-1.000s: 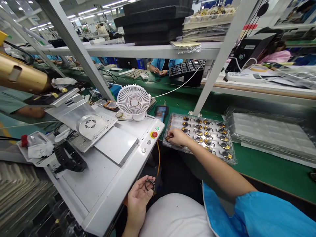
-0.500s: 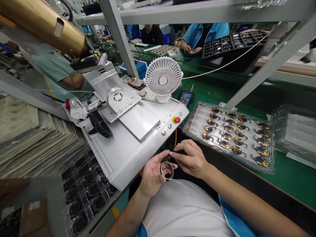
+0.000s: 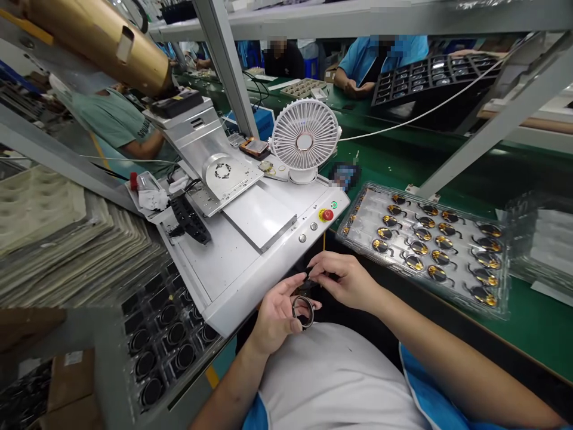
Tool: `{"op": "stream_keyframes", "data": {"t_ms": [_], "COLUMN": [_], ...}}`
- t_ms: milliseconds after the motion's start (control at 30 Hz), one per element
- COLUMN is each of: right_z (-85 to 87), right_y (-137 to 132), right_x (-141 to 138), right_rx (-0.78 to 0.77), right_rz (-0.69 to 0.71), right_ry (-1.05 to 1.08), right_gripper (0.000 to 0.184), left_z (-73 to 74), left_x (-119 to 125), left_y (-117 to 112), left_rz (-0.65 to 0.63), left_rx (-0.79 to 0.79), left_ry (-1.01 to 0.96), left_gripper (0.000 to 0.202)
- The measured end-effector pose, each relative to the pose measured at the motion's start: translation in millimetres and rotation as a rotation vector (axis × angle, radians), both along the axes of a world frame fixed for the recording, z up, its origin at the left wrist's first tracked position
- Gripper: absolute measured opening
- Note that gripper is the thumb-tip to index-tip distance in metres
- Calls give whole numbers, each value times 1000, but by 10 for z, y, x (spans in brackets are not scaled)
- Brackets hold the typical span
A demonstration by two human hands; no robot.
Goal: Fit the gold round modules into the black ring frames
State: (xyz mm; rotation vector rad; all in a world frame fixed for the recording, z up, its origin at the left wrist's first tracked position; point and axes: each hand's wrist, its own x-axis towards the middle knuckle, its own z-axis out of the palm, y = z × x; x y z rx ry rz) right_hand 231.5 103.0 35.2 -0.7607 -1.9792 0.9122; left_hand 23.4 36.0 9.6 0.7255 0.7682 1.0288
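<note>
My left hand is closed around a dark metal ring, like a round watch case, gripped between thumb and fingers with its opening facing up. My right hand is pinched just beyond the left fingertips, above the ring. A small dark piece shows at its fingertips, mostly hidden, and I cannot make out what it is. Both hands are in front of my body, by the front edge of a white machine.
A white fan and a red stop button are on the machine. To the right lies a clear tray of round dark parts with gold and curled tails. Black round parts fill a tray at lower left. Co-workers sit across the bench.
The right hand's fingers have drawn closer together, and the dark disc seen at them is now mostly hidden. The left hand still holds the ring. The whole view has shifted slightly.
</note>
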Motion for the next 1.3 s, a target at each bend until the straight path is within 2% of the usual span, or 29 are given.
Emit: {"op": "stream_keyframes", "data": {"t_ms": [100,167,333,400,467,533,600,667,767,800,867,1000,1067,1167,1300], "right_z": [58,113,274,314,313,266,182,77,-65,-98,-137,-112,-75,-34,-40], "right_y": [94,273,931,1113,1176,1109,920,646,218,108,-29,-42,-9,19,50], "right_x": [-38,-102,-398,-486,-505,-458,-381,-318,-305,-318,-347,-324,-271,-192,-139], "right_rx": [-8,-83,-597,-700,-718,-652,-576,-592,-747,-786,-827,-875,-892,-915,-935], "right_rz": [32,-50,-278,-331,-376,-442,-467,-371,-127,-84,-90,-166,-140,-65,-47], "right_ry": [-61,-32,137,125,94,70,83,124,230,276,375,439,414,339,219], "right_gripper": [15,16,27,26,26,30,34,39,48,49,52,47,45,42,36], "left_z": [-15,-13,32,42,32,1,-38,-71,-91,-92,-95,-134,-164,-191,-197], "left_x": [-33,-49,-76,-94,-119,-141,-144,-119,-40,-11,42,82,67,28,-15], "left_y": [18,37,35,-6,-65,-132,-192,-229,-223,-207,-168,-112,-94,-62,-20], "left_rz": [42,86,129,139,151,186,230,259,200,159,82,23,60,83,34], "left_rx": [-3,5,65,99,143,215,301,386,503,533,575,670,712,662,698], "left_ry": [26,30,44,79,119,174,273,420,632,681,735,699,616,508,529], "left_gripper": [94,95,102,105,105,101,98,102,106,104,99,98,100,95,92]}}
